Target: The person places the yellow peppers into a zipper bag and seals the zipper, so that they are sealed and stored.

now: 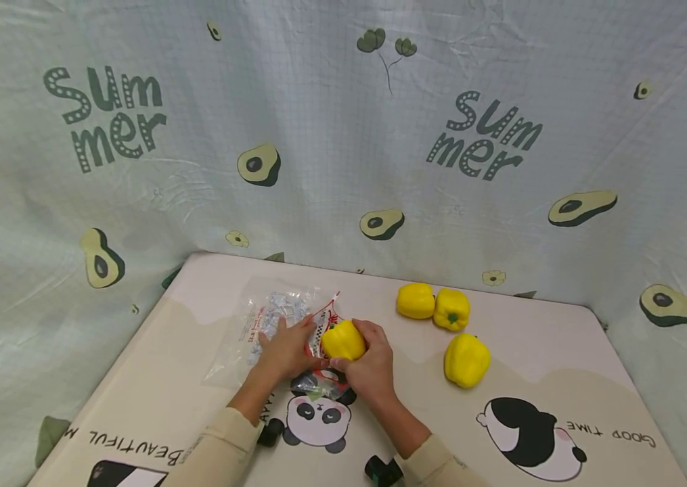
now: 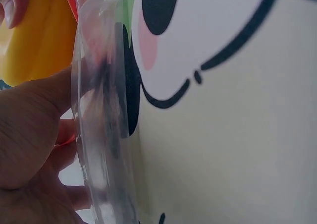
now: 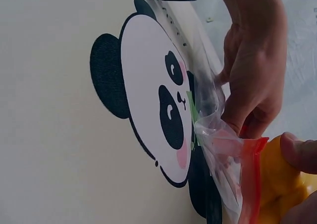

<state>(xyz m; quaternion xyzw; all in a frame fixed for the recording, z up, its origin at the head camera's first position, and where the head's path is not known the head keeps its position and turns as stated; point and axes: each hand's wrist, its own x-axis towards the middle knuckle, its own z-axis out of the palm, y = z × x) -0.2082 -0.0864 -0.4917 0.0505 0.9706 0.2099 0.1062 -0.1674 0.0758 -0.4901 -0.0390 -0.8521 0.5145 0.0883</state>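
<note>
My right hand (image 1: 373,365) grips a yellow bell pepper (image 1: 343,340), thumb on the near side and fingers over the far side. The pepper sits at the red-edged mouth of a clear printed plastic bag (image 1: 227,358) lying on the table. My left hand (image 1: 287,352) rests on the bag with fingers spread, its thumb at the mouth beside the pepper. Up close in the right wrist view, the bag's red rim (image 3: 251,179) runs right against the pepper (image 3: 277,184). Clear film (image 2: 99,135) passes over the left thumb in the left wrist view.
Two yellow bell peppers stand side by side at the back, one on the left (image 1: 415,301) and one on the right (image 1: 451,310). A third pepper (image 1: 467,361) lies nearer, right of my right hand. Panda prints mark the tabletop (image 1: 428,406). A patterned curtain (image 1: 319,101) hangs behind.
</note>
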